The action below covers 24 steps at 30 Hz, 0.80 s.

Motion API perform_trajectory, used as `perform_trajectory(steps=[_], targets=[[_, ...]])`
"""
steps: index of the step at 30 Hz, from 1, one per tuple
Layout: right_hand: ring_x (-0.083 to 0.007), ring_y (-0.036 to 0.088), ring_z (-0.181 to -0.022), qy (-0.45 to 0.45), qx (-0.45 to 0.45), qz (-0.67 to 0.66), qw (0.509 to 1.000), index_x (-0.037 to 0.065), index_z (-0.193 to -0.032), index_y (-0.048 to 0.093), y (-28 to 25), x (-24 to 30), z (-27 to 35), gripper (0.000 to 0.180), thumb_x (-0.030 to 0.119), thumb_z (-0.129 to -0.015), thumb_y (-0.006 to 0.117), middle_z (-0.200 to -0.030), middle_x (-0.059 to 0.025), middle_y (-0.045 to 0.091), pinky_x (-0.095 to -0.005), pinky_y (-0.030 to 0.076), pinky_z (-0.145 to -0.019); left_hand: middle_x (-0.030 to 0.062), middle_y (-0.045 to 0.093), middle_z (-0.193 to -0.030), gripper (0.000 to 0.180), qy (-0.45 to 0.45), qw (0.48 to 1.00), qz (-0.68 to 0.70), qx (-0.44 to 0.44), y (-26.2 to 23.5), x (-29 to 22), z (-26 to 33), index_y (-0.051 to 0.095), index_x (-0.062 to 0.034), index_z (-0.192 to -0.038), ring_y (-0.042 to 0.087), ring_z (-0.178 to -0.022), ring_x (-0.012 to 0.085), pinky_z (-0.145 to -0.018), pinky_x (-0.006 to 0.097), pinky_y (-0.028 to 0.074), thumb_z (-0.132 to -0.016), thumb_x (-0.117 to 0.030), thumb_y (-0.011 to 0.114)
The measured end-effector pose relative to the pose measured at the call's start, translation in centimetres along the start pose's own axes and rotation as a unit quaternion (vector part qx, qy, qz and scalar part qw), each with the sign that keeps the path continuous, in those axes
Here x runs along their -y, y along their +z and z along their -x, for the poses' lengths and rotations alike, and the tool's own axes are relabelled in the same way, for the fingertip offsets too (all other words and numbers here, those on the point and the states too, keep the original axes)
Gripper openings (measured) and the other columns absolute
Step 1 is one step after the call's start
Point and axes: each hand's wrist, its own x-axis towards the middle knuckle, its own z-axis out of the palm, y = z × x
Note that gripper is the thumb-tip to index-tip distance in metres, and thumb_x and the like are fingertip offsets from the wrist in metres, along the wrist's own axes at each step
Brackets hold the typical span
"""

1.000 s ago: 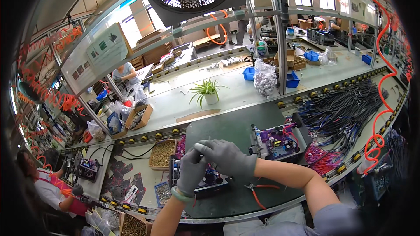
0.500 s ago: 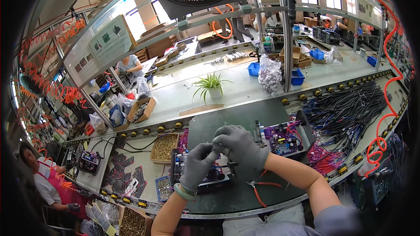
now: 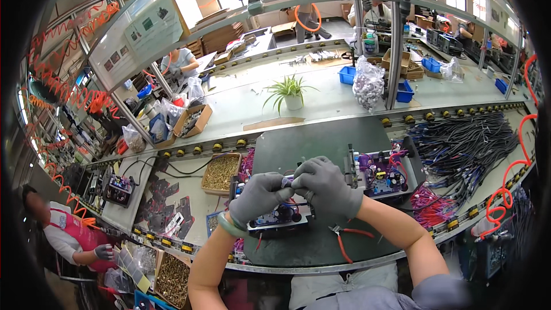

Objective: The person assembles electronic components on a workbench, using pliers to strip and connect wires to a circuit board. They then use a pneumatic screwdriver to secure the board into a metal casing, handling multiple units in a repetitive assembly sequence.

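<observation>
"What covers the worker's left hand [image 3: 259,198] and right hand [image 3: 328,186]?"
"Matt grey fabric gloves [image 3: 338,196], plus a smooth, glossy bangle [image 3: 231,228]."
"And beneath them?"
"A smooth green mat [image 3: 321,135], dully sheened; pliers [image 3: 357,231] pairing metal with red plastic-looking grips."
"Beyond?"
"Crinkled, clear plastic bag [image 3: 368,85], matt cardboard box [image 3: 201,120], smooth metal post [image 3: 395,51], glossy orange hose [image 3: 521,142]."

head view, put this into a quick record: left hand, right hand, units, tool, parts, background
left hand: grey-gloved left hand, fingertips meeting the other hand's above the front unit
right hand: grey-gloved right hand, fingers curled; anything pinched is too small to identify
front unit: open electronics unit, partly hidden by the hands
second unit: open, purple-boarded unit, to the right
tool: red-handled pliers, handles spread, on the green mat
parts: black cable pile, far right
background: potted plant
</observation>
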Motion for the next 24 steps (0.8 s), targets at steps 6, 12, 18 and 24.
perform_trajectory(steps=[6, 12, 18, 24], targets=[[-0.0365, 0.059, -0.114, 0.188, 0.015, -0.048, 0.981, 0.009, -0.129, 0.054, 4.0, -0.5, 2.8, 0.061, 0.022, -0.075, 0.081, -0.125, -0.0169, 0.059, -0.0423, 0.048, -0.101, 0.0140, 0.071, -0.087, 0.016, 0.003, 0.912, -0.404, -0.070, 2.8, 2.7, -1.7, 0.074, -0.0086, -0.089, 0.069, -0.081, 0.0328, -0.073, 0.044, 0.055, -0.086, -0.023, 0.065], [-0.0396, 0.049, -0.131, 0.423, 0.169, -0.115, 0.883, -0.005, -0.148, 0.031, 2.6, 0.2, 2.1, 0.079, 0.019, -0.086, 0.074, -0.141, -0.0271, 0.047, -0.0408, 0.038, -0.113, 0.0129, 0.071, -0.088, 0.021, -0.114, 0.872, -0.474, 0.037, 2.7, 1.0, -3.1, 0.075, -0.0103, -0.086, 0.070, -0.086, 0.0340, -0.077, 0.044, 0.056, -0.087, -0.026, 0.061], [-0.0382, 0.050, -0.132, 0.424, 0.188, -0.093, 0.881, -0.005, -0.148, 0.033, 2.9, -0.6, 2.9, 0.073, 0.022, -0.090, 0.067, -0.137, -0.0278, 0.052, -0.0418, 0.038, -0.112, 0.0112, 0.070, -0.086, 0.020, -0.093, 0.873, -0.478, -0.024, 3.5, 2.5, -3.2, 0.074, -0.0110, -0.084, 0.070, -0.082, 0.0333, -0.074, 0.044, 0.056, -0.088, -0.026, 0.062], [-0.0418, 0.052, -0.129, 0.416, 0.183, -0.083, 0.887, -0.004, -0.147, 0.034, 3.0, -0.8, 2.8, 0.073, 0.024, -0.088, 0.067, -0.137, -0.0291, 0.052, -0.0439, 0.040, -0.110, 0.0097, 0.069, -0.086, 0.018, -0.038, 0.893, -0.446, -0.044, 3.0, 3.2, -2.5, 0.071, -0.0098, -0.083, 0.069, -0.080, 0.0325, -0.072, 0.044, 0.056, -0.087, -0.026, 0.064]])
